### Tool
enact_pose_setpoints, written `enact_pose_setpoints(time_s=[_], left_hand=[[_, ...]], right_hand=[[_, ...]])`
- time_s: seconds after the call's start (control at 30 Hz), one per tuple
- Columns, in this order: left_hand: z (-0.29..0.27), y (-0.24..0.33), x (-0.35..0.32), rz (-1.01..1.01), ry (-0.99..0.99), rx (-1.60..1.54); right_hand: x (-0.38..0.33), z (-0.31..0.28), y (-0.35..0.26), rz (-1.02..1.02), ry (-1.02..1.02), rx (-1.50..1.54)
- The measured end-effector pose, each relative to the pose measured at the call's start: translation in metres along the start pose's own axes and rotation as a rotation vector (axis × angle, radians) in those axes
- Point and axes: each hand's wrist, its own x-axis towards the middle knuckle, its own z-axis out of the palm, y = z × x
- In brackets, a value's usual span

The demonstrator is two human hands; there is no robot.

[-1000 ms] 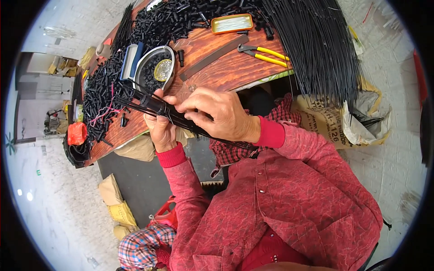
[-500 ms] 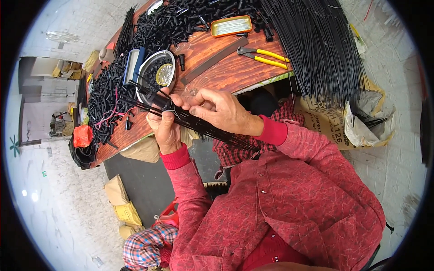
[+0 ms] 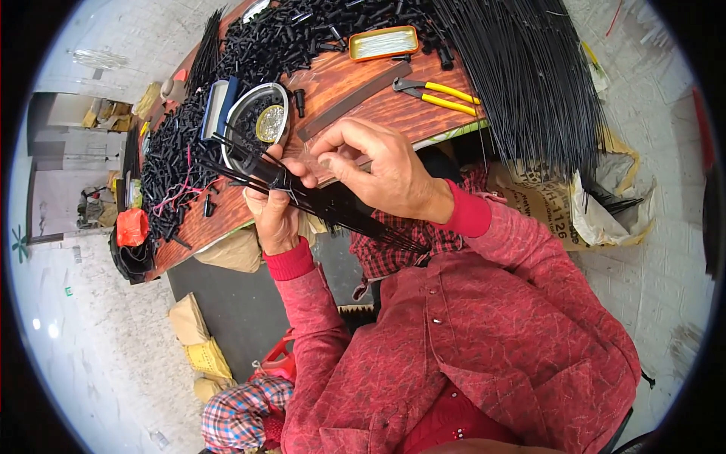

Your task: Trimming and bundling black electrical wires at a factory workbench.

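Observation:
A bundle of thin black rods point(image 3: 352, 214) slants from the upper left down toward my lap. My left hand point(image 3: 274, 216) is closed around its upper part, where a thicker dark piece sits among the rods. Just right of that grip, my right hand point(image 3: 389, 170) is held with thumb and forefinger pinched together. A faint clear strand may run from the pinch, but it is too fine to make out. Behind the left hand stands an oval metal bowl point(image 3: 283, 97) holding black parts and a small round yellow tin point(image 3: 270, 123) of tiny shiny pieces.
Black tubular parts point(image 3: 249, 53) are heaped across the wooden table point(image 3: 423, 121). Yellow-handled pliers point(image 3: 439, 94), a dark flat bar point(image 3: 355, 101) and an orange-rimmed tin point(image 3: 383, 43) of thin pale pieces lie there. Long black rods point(image 3: 529, 83) overhang the right edge above a printed sack point(image 3: 533, 204).
My right hand has moved a little right and up, away from the rods. The left hand keeps its hold on the bundle. The whole view has shifted slightly.

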Motion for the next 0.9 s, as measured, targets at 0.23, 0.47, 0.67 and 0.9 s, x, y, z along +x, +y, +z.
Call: enact_pose_setpoints(time_s=[0.23,0.47,0.67,0.9], left_hand=[[-0.012,0.006,-0.009,0.026,0.05,0.025],[-0.006,0.002,-0.008,0.025,0.038,-0.028],[-0.006,0.008,-0.017,0.066,0.043,-0.034],[0.006,0.014,-0.015,0.067,0.082,0.042]], right_hand=[[0.003,-0.045,0.063,-0.029,-0.02,-0.759],[0.002,-0.088,0.14,0.206,-0.116,-1.247],[0.002,-0.117,0.141,0.148,-0.178,-1.244],[0.012,-0.126,0.143,0.069,-0.178,-1.005]])
